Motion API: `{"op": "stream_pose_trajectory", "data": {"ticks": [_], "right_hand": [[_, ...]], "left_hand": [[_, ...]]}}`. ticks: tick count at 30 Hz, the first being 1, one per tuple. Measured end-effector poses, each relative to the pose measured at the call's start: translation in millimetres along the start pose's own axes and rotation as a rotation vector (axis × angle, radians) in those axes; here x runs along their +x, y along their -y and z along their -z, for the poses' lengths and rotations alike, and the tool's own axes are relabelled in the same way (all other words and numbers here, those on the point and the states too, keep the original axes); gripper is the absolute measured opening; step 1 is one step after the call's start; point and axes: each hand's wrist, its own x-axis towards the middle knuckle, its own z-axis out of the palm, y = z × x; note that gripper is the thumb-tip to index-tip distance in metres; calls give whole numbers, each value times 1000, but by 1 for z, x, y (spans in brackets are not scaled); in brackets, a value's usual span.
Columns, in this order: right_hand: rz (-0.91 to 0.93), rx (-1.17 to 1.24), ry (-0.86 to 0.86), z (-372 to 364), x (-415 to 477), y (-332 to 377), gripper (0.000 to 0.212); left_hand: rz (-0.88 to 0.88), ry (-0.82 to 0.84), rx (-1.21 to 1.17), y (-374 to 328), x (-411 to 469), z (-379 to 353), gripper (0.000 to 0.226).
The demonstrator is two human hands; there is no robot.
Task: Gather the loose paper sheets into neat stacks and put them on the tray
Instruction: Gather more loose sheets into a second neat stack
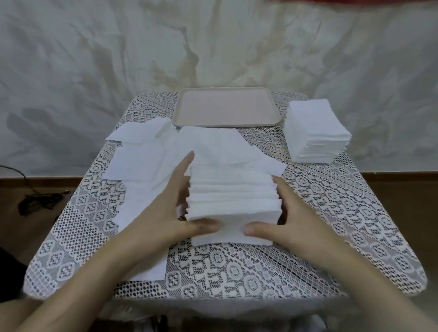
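At table centre, toward 6 o'clock from the tray (225,123), our left hand (163,208) and right hand (291,213) press straight fingers against opposite sides of the paper stack (233,201), thumbs on its near edge. We judge it light, soft and ragged-edged, likely to fan; best squeezed low on both sides. Loose sheets (139,158) lie at 10 o'clock, a second stack (315,128) at 2.

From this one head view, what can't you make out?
Head view, near stack: sheet count, edges too fine.
Head view, red thing at top: cut off by the frame edge.
Head view, dark cable on the floor: too dim and small.
Head view, tablecloth under loose sheets: covered.
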Motion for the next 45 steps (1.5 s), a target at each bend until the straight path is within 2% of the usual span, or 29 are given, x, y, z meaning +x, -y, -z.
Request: {"op": "stream_pose_trajectory", "data": {"ticks": [4,7,12,19,21,25,29,32,33,39,45], "right_hand": [[19,4,-16,-4,1,0,86],[46,-13,-46,-8,6,0,85],[75,-78,-65,-6,10,0,86],[29,-117,20,8,7,3,71],[24,-78,9,7,8,6,68],[10,169,-105,-1,15,17,63],[-46,314,-213,-11,25,18,77],[-55,234,-118,-6,30,21,108],[-56,210,-80,-1,32,22,113],[-120,117,226,10,32,27,107],[-164,219,266,-3,37,27,105]], "left_hand": [[-17,4,34,-3,0,-8,114],[-16,1,44,-5,-1,-14,94],[1,3,110,-7,0,-9,83],[-10,33,191,-3,4,2,65],[-31,13,111,-3,7,1,62],[-22,-73,-280,-1,14,-4,64],[1,-178,-429,-2,18,-6,77],[54,-173,-471,-3,18,-4,62],[70,-147,-458,-4,17,0,57],[87,62,-248,-15,10,16,45],[91,114,-175,-19,11,20,45]]}}
